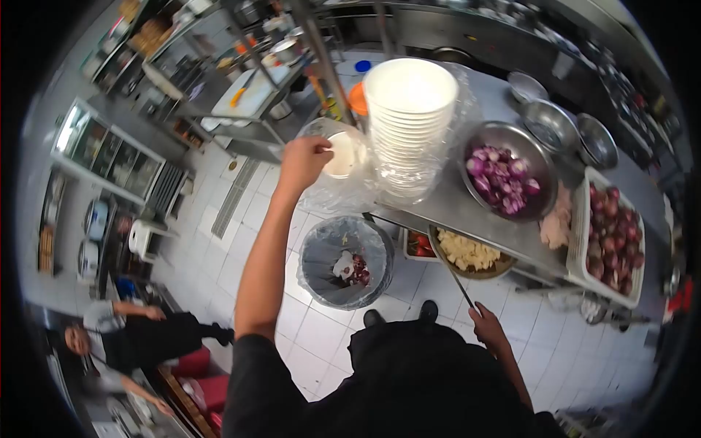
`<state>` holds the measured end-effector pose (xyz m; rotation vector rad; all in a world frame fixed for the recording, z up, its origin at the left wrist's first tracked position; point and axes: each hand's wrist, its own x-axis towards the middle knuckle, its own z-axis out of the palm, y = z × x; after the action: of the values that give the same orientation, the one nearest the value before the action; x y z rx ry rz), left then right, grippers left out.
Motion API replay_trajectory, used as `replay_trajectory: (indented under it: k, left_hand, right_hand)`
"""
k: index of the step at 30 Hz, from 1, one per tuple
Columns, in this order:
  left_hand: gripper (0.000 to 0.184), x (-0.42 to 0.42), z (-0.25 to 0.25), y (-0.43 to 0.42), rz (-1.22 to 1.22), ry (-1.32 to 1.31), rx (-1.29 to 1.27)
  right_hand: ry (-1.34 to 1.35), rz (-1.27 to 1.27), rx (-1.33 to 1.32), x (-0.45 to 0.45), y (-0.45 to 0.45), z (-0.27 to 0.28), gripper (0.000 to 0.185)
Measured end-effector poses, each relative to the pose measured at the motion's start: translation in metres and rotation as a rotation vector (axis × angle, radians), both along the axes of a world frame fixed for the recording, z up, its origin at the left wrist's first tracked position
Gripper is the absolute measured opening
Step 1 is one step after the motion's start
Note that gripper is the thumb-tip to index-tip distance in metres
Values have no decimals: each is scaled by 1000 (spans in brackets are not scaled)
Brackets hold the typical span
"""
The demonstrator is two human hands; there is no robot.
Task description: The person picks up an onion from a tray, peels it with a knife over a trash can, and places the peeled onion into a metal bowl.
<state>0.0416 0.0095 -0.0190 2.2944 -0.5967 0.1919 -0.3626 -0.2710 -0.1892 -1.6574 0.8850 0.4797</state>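
My left hand (308,160) reaches out over a round white plastic lid (345,155) that lies in a clear plastic bag (321,193). Its fingers are pinched together at the lid's left edge; whatever is between them is too small to make out. Low on the right, my right hand (488,326) is closed round the handle of a knife (463,287), its blade pointing up and away. Just right of the lid rises a tall stack of white plastic tubs (410,109), partly wrapped in clear plastic. A steel bowl (544,164) of peeled purple onions (504,179) stands beyond the stack.
A lined bin (310,274) with onion skins stands on the floor. Under the steel table (453,208) sit a pan of pale chopped pieces (467,250) and a crate of red vegetables (419,244). A white basket (629,299) holds red onions (615,237). Another person (153,339) stands lower left.
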Motion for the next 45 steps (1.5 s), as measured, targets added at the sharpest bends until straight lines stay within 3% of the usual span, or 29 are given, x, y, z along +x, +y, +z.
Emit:
replay_trajectory:
  k: [3,10,13,14,15,17,19,28,38,43,45]
  left_hand:
    - [25,45,-33,20,-215,-90,446]
    - [19,103,-97,-5,-329,-125,770]
    - [20,100,-83,-17,-311,59,815]
    - [20,102,-90,-20,-320,60,801]
    - [21,106,-96,-22,-363,26,792]
    - [23,110,-101,-27,-422,-12,785]
    - [23,108,-103,-34,-443,-35,899]
    - [16,106,-120,-42,-588,-314,951]
    - [13,99,-115,-43,-529,-349,927]
    - [16,100,-108,-42,-606,-300,1057]
    - [17,104,-104,-39,-604,-284,964]
  right_hand:
    - [16,76,-6,-2,-2,-11,64]
    - [69,113,-127,0,9,-17,59]
    - [50,56,-155,-4,25,-30,58]
    - [-191,306,-292,-5,32,-30,57]
    - [97,-85,-53,-5,39,-29,56]
    - [89,-136,-57,-1,54,-25,54]
    - [82,-166,-61,0,68,-24,54]
    - [50,-309,-42,2,127,-3,56]
    - [57,-399,8,-2,147,-9,58]
    - [31,-423,17,-3,151,-7,60]
    - [35,-441,25,-2,151,-4,61]
